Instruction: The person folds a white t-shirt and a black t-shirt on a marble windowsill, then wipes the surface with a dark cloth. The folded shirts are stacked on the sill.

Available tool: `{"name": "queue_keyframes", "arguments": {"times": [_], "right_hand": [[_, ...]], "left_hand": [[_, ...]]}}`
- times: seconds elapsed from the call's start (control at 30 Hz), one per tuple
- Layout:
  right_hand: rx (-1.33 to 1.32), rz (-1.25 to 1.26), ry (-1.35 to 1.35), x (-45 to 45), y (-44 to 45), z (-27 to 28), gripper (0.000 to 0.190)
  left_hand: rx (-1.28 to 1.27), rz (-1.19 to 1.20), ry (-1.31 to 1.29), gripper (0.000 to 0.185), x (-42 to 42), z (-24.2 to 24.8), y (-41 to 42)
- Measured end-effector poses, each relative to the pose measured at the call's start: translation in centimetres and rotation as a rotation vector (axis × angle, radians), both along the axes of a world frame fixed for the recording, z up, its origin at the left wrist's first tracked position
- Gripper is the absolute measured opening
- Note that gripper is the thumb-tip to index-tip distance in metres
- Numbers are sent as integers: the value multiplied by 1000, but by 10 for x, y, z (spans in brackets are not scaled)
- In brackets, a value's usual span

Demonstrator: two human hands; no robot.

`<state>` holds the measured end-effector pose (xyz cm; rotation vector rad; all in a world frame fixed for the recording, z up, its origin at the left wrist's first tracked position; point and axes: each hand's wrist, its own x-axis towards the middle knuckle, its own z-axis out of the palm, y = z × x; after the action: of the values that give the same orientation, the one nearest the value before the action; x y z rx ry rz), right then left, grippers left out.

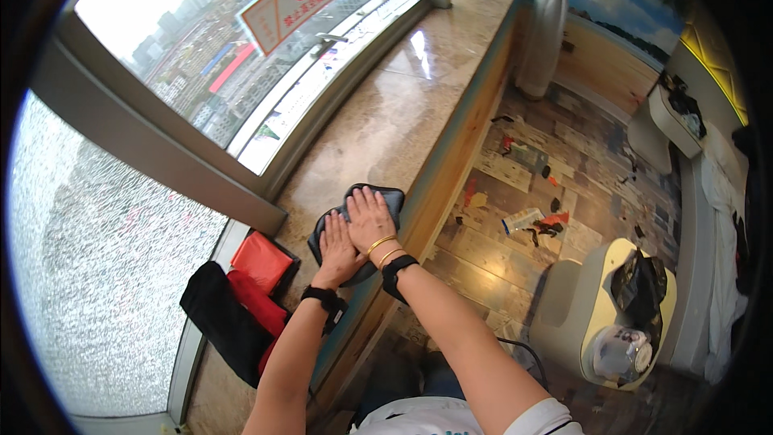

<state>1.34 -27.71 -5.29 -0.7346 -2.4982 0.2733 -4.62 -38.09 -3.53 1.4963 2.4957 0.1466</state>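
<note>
My left hand (339,246) and my right hand (370,220) lie flat, side by side, on a dark grey cloth (394,200) on the stone windowsill (386,115). Both palms press down on it with the fingers stretched forward. The cloth's underside and the stone beneath it are hidden. To the left of my left hand lie a folded black cloth (220,320), a red cloth (256,302) and a flat red packet (261,261), all on the sill by the window frame.
A window with a handle (331,38) and a warning sign (290,6) runs along the left. Scraps and a crumpled wrapper (522,221) litter the patterned floor. At the right stands a small table (595,290) bearing a black plastic bag (640,290) and a clear plastic container (616,353).
</note>
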Motion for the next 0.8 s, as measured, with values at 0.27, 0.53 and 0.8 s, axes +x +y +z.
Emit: {"name": "queue_keyframes", "arguments": {"times": [0.27,0.53,0.8], "right_hand": [[49,105,-22,20,-5,2,48],[40,167,-226,-11,29,1,55],[24,220,-337,-62,95,7,60]], "left_hand": [[57,2,21,103,17,-6,-15],[21,45,-77,110,-8,-3,15],[71,79,-81,108,-60,-4,78]]}}
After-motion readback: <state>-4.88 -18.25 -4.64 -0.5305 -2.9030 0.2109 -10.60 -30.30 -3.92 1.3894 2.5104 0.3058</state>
